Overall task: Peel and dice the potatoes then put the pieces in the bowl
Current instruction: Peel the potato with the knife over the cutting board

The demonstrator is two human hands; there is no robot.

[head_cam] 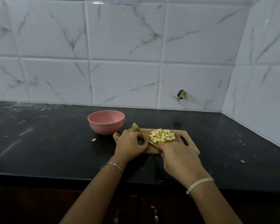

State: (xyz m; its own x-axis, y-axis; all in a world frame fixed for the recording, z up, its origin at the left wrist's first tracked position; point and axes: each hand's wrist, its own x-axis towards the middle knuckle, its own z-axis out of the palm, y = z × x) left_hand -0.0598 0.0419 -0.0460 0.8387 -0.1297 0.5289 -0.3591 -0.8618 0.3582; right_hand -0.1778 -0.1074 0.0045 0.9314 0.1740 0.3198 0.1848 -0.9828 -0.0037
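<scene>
Dicing step, judging by the pile. My right hand (pixel 176 157) is closed around the knife (pixel 153 145), with the blade pointing to 10 o'clock towards my left hand (pixel 130 143). The left fingers are curled down on the cutting board (pixel 193 150). Can't tell whether they hold a piece, since whatever is under them is hidden.

To do it well:
- keep left fingertips tucked behind the knuckles
- cut straight down, tip on the board
- push cut cubes towards 1 o'clock, clear of the blade

Diced potato (pixel 162 135) is pale yellow, fairly even small cubes, heaped on the board at 12 o'clock from my right hand. A brownish chunk (pixel 135 126) sits at the board's far-left corner; unsure if it's peel or potato.

The pink bowl (pixel 106 122) is at 10 o'clock from the board, with nothing in it. One stray piece (pixel 94 139) lies on the tabletop (pixel 39 143) at 9 o'clock from my left hand.
</scene>
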